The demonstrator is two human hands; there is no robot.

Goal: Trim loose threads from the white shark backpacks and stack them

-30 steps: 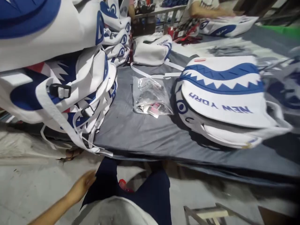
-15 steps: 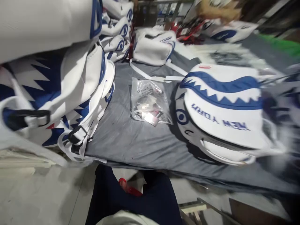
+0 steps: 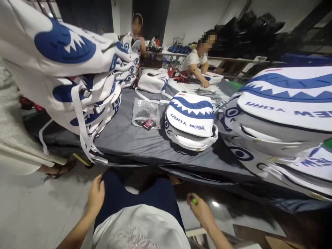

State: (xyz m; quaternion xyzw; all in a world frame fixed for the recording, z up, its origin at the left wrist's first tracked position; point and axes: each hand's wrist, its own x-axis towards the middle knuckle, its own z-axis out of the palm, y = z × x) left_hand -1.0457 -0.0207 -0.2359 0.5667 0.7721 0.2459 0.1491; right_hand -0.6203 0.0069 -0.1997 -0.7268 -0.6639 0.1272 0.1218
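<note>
White shark-face bag (image 3: pixel 192 121) on grey table (image 3: pixel 135 138), right hand (image 3: pixel 201 209) pinching green object (image 3: pixel 193 200)

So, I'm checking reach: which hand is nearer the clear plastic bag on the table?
Left. The left hand rests on the thigh, below the plastic bag; the right hand sits lower, further right.

— What's the room like around you?
— Pale grey floor (image 3: pixel 33 207) under me, a long table under a grey cover (image 3: pixel 135 138) ahead, white walls (image 3: pixel 197 17) beyond.
— Any openings?
— A dark doorway (image 3: pixel 150 17) at the back. Black bags (image 3: pixel 254 31) are heaped high on the right.
</note>
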